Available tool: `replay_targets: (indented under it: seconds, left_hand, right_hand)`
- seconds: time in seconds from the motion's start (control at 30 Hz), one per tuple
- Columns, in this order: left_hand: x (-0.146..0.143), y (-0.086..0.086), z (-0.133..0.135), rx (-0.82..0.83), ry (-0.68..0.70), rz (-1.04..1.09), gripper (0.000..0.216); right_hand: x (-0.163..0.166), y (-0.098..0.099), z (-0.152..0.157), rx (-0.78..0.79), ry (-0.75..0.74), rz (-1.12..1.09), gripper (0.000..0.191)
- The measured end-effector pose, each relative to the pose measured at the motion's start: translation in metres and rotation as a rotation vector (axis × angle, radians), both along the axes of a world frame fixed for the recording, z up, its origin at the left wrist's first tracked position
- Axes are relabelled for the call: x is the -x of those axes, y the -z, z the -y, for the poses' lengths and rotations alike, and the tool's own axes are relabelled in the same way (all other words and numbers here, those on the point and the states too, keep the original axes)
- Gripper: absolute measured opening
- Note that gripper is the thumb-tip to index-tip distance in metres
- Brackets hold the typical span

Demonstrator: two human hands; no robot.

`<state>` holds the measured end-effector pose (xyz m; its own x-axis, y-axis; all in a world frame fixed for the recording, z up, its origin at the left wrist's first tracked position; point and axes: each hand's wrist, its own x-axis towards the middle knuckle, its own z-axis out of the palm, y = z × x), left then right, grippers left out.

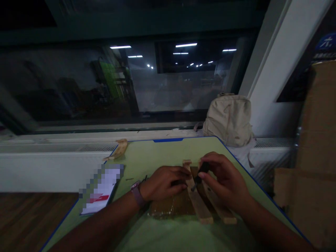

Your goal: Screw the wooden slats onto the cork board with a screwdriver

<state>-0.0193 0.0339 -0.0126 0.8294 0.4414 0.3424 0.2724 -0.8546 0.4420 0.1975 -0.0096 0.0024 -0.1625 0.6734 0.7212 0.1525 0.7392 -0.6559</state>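
Note:
My right hand (228, 178) is closed around the black handle of what looks like a short screwdriver (204, 168). Its dark shaft slants down to the left wooden strip (200, 206), where the tip meets the surface. My left hand (168, 180), with a watch (138, 192) at the wrist, grips that same strip from its left side, fingers and thumb bent against it. Alongside, to the right, lies a second wooden strip (223, 210) with a dark hole, partly covered by my right hand. Under both strips is a brown, shiny plastic-wrapped piece (175, 206).
The green tabletop (147, 152) has a blue edge. A pale booklet or phone-like item (102, 192), partly blurred out, lies left. A curved wooden piece (119, 148) sits at the far left corner. Beyond the far right edge stands a beige backpack (228, 119); cardboard boxes (315, 157) stand right.

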Motion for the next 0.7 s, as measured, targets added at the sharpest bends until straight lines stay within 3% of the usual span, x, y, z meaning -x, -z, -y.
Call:
replay_targets:
  seconds: [0.17, 0.4, 0.53, 0.7]
  left_hand:
    - [0.0003, 0.0015, -0.0016, 0.016, 0.004, 0.008, 0.026]
    - [0.0010, 0.0009, -0.0011, 0.005, 0.033, 0.026, 0.023]
    - [0.0009, -0.0011, -0.0006, -0.029, 0.026, 0.027, 0.023]
    - [0.0003, -0.0004, -0.0018, -0.034, 0.027, 0.022, 0.022]
  right_hand:
    - [-0.0020, -0.0033, -0.0003, -0.081, 0.008, 0.082, 0.029]
    - [-0.0008, 0.0014, 0.0011, 0.128, -0.141, -0.018, 0.027]
    - [-0.0007, -0.0008, 0.0007, -0.042, -0.026, 0.010, 0.034]
    - [-0.0032, -0.0051, 0.0011, -0.109, -0.071, 0.081, 0.031]
